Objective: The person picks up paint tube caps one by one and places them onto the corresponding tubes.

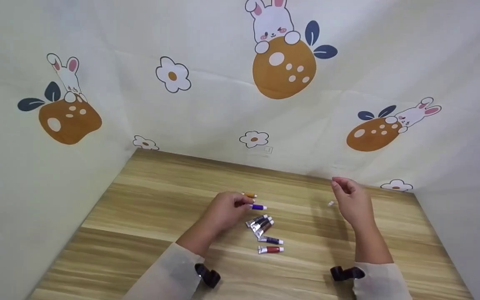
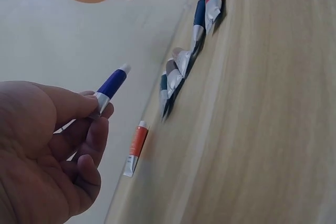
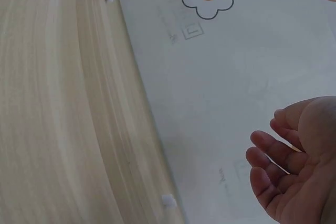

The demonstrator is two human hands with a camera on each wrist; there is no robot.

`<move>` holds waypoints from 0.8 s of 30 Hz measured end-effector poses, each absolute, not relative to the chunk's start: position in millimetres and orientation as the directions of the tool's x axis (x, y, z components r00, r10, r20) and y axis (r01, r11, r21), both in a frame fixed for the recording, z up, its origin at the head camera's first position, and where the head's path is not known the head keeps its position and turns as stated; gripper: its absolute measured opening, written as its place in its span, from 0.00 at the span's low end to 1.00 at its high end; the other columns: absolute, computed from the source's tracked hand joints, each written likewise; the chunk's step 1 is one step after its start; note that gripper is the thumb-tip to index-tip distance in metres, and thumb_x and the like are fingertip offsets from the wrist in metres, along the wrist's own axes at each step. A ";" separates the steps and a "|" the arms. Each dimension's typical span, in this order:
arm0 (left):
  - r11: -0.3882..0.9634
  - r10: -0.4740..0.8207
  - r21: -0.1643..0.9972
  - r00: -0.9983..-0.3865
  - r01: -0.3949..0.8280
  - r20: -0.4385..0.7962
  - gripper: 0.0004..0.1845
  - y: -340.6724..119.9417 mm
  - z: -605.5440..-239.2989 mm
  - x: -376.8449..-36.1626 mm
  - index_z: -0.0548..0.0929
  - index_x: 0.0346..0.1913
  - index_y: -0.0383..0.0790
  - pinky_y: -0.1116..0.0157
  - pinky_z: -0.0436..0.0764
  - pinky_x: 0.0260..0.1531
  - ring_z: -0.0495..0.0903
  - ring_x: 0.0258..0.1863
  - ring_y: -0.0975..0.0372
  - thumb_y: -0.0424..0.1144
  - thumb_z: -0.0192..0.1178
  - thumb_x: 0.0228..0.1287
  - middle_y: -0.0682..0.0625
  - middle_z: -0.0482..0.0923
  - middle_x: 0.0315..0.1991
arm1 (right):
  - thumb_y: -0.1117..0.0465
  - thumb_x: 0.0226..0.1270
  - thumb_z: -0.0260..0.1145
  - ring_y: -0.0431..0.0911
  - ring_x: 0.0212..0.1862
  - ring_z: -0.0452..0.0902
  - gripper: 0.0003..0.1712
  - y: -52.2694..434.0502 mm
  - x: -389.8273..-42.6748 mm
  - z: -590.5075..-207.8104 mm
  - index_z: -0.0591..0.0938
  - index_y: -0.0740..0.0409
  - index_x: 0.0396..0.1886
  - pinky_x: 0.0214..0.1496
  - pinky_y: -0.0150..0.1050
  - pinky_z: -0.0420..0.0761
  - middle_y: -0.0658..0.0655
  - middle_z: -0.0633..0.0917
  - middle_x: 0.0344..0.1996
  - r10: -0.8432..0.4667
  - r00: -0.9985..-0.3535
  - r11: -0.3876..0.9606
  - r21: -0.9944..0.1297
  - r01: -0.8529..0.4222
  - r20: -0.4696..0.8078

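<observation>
My left hand (image 1: 228,210) pinches a small blue-purple paint tube (image 2: 111,86) by its silver end between thumb and fingers; its white cap points away from the hand. An orange paint tube (image 2: 137,142) lies on the table close by, partly covered by the hand in the head view. My right hand (image 1: 354,204) hovers over the right side of the table, fingers loosely bent, with nothing seen in it. Below it lies a small white piece (image 3: 168,201), which looks like a cap.
Nearer the front lie a red tube (image 1: 272,250), a dark blue tube (image 1: 271,240) and several overlapping dark and brown tubes (image 1: 265,228) on the wood-patterned table (image 1: 140,187). Printed cloth walls (image 1: 206,112) rise at the back and both sides.
</observation>
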State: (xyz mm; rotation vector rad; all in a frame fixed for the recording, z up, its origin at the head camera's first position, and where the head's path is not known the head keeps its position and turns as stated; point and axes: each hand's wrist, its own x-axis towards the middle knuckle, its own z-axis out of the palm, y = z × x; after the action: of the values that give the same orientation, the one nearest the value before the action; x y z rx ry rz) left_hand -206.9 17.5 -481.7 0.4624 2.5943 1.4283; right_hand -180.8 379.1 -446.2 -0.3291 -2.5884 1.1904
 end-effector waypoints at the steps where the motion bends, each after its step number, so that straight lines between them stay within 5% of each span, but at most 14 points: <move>1: 0.511 0.334 0.838 -0.942 0.192 0.013 0.07 17.7 -482.8 -207.2 0.94 0.47 0.53 0.52 0.85 0.62 0.86 0.58 0.55 0.38 0.69 0.72 0.51 0.91 0.55 | 0.46 0.83 0.61 0.49 0.59 0.81 0.25 381.4 -182.4 -449.6 0.84 0.57 0.66 0.55 0.31 0.78 0.62 0.89 0.59 0.317 -0.939 0.635 -0.765 0.105 0.134; 7: 0.548 0.336 0.819 -0.941 0.172 -0.027 0.06 20.1 -486.5 -207.6 0.94 0.45 0.58 0.51 0.83 0.64 0.86 0.58 0.56 0.40 0.70 0.72 0.54 0.90 0.54 | 0.49 0.85 0.59 0.56 0.71 0.76 0.27 397.5 -189.5 -472.8 0.77 0.59 0.74 0.73 0.50 0.75 0.63 0.83 0.69 0.309 -0.951 0.601 -0.780 0.177 0.023; 11: 0.561 0.365 0.799 -0.931 0.215 -0.006 0.06 20.3 -490.3 -208.5 0.94 0.43 0.56 0.52 0.84 0.60 0.86 0.54 0.58 0.39 0.71 0.72 0.55 0.91 0.50 | 0.50 0.86 0.55 0.57 0.72 0.76 0.28 404.3 -191.8 -484.3 0.75 0.59 0.76 0.73 0.51 0.75 0.63 0.81 0.71 0.305 -0.952 0.603 -0.777 0.180 0.016; 18: 0.587 0.383 0.772 -0.924 0.244 0.001 0.06 20.6 -495.9 -209.1 0.94 0.46 0.54 0.52 0.84 0.60 0.87 0.54 0.57 0.39 0.70 0.71 0.54 0.91 0.50 | 0.66 0.84 0.50 0.61 0.75 0.74 0.25 411.0 -195.1 -495.0 0.77 0.63 0.74 0.78 0.56 0.72 0.66 0.81 0.70 0.286 -0.958 0.629 -0.761 0.158 0.037; 24: 0.594 0.400 0.763 -0.916 0.254 -0.007 0.06 21.7 -497.1 -208.2 0.94 0.45 0.53 0.52 0.84 0.59 0.86 0.52 0.58 0.39 0.70 0.71 0.54 0.90 0.48 | 0.65 0.83 0.53 0.62 0.72 0.75 0.24 413.1 -196.0 -499.0 0.76 0.64 0.74 0.76 0.58 0.73 0.68 0.81 0.70 0.274 -0.961 0.647 -0.745 0.158 0.033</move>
State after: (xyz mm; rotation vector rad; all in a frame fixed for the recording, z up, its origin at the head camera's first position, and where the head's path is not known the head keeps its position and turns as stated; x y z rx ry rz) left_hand -208.2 21.7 -497.1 0.5478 2.6429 1.2236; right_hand -196.0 413.1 -499.0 -0.3589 -2.7199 1.2100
